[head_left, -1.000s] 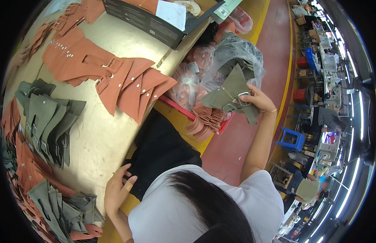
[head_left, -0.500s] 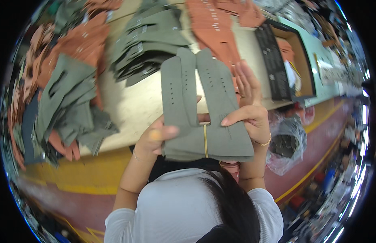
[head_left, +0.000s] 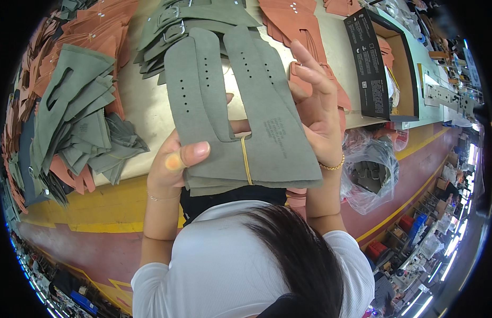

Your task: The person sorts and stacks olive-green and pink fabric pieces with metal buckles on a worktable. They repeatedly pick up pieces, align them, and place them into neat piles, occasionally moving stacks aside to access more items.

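Both hands (head_left: 172, 161) (head_left: 317, 111) — gripping bundle (head_left: 240, 116) edges.

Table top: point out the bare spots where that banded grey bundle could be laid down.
One bare strip of table lies between the grey pile on the left and the bundle held by the left hand and right hand. Elsewhere it is crowded: buckled grey pieces, orange pieces, black box.
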Tool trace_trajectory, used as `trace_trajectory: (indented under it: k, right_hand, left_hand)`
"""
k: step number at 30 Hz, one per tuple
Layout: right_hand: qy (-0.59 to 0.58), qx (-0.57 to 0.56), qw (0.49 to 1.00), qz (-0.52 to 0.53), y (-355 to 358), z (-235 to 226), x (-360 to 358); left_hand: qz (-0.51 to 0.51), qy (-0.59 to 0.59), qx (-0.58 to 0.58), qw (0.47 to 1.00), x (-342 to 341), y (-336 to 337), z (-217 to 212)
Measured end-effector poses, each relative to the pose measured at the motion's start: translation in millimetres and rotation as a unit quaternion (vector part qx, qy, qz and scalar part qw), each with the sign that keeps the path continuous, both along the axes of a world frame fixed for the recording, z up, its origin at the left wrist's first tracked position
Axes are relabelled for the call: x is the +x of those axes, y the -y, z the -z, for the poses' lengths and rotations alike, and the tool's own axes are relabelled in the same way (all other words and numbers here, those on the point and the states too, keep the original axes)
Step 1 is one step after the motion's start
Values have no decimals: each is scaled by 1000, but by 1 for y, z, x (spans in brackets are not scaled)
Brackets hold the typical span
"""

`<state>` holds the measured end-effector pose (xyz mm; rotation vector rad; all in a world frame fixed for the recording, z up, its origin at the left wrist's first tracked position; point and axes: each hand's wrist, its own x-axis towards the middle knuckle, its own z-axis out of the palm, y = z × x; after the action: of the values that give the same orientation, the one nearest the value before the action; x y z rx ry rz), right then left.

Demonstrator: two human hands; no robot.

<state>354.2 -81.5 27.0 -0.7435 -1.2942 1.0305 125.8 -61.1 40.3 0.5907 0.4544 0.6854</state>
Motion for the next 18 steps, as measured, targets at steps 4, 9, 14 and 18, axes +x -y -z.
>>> trace_trajectory:
  k: [4, 9, 14, 18]
  right_hand:
    - [2, -9, 1000, -7, 0, 0, 1]
    - [16, -13, 1000, 3, 1, -1, 2]
    - [30, -10, 1000, 3, 4, 4, 6]
    - [51, 18, 999, 7, 5, 8, 6]
  left_hand:
    - [8, -10, 6, 1000, -2, 0, 4]
    - [5, -12, 3, 1000, 0, 0, 3]
    - [6, -18, -5, 1000, 2, 1, 1]
    - [22, -34, -3, 999, 0, -2, -6]
